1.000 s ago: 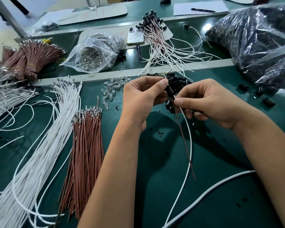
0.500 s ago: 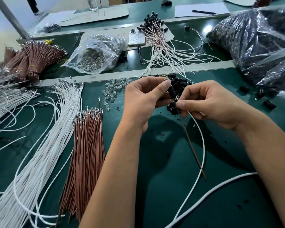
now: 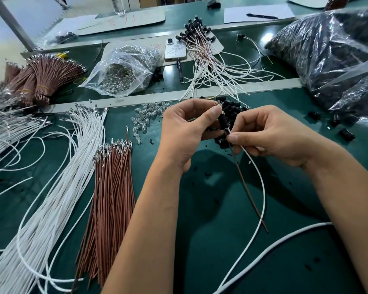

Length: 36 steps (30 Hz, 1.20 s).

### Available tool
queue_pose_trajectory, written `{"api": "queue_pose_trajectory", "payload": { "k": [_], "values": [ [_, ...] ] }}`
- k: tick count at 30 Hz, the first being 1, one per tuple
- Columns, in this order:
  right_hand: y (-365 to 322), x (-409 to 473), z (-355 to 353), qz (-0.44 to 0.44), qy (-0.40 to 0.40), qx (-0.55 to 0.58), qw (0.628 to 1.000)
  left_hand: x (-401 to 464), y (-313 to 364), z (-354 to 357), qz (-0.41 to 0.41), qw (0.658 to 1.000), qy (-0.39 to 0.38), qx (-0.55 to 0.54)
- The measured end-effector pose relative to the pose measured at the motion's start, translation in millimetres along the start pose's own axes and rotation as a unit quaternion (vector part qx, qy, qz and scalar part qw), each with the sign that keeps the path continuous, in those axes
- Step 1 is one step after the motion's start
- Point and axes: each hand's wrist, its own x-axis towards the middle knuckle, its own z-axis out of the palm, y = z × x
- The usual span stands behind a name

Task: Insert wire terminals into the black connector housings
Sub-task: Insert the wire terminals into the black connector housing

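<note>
Fingers [image 3: 214, 112] of the left hand [image 3: 185, 132] are pinched round a black connector housing [image 3: 223, 122], held tilted above the bench [image 3: 221, 240]. Just below, along its long axis, the white wire [image 3: 261, 183] and brown wire [image 3: 249, 192] are pinched by the right hand [image 3: 270, 134].

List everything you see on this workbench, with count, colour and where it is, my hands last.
black connector housing: one, black, held between both hands
brown wire: one, trailing from the housing
white wire: one, trailing beside it
loose housings: pile, black, behind the hands
white wires: large bundle, left
brown wires: bundle, left of centre
clear bulbs: scatter, clear, centre
clear bag: one, far centre
phone: one, white, far centre
finished assemblies: bunch, far centre
dark bags: far right
left hand: grips the housing
right hand: pinches the wires
</note>
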Motion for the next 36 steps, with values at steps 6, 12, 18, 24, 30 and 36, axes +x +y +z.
{"api": "queue_pose_trajectory", "payload": {
  "k": [6,12,18,24,30,36],
  "values": [
    [1.5,-0.1,-0.2,-0.005,0.0,-0.011,1.0,1.3,-1.6,0.4,-0.002,1.0,-0.004,-0.027],
    [2.8,0.3,-0.3,-0.005,0.007,-0.01,1.0,1.9,-1.5,0.1,0.042,0.998,-0.009,-0.035],
    [4.3,3.2,4.4,-0.038,0.081,0.019,0.996,1.3,-0.5,1.5,0.083,0.996,-0.014,-0.038],
    [6.3,4.9,5.9,-0.068,0.088,0.023,0.994,0.7,-2.0,5.4,0.095,0.995,-0.008,-0.015],
    [6.4,5.7,7.3,-0.081,0.103,0.027,0.991,3.9,-3.1,3.0,0.11,0.994,0.006,0.026],
    [6.3,5.8,8.5,-0.093,0.123,0.035,0.987,4.3,-3.5,-0.3,0.091,0.996,0.003,0.021]
  ]
}}
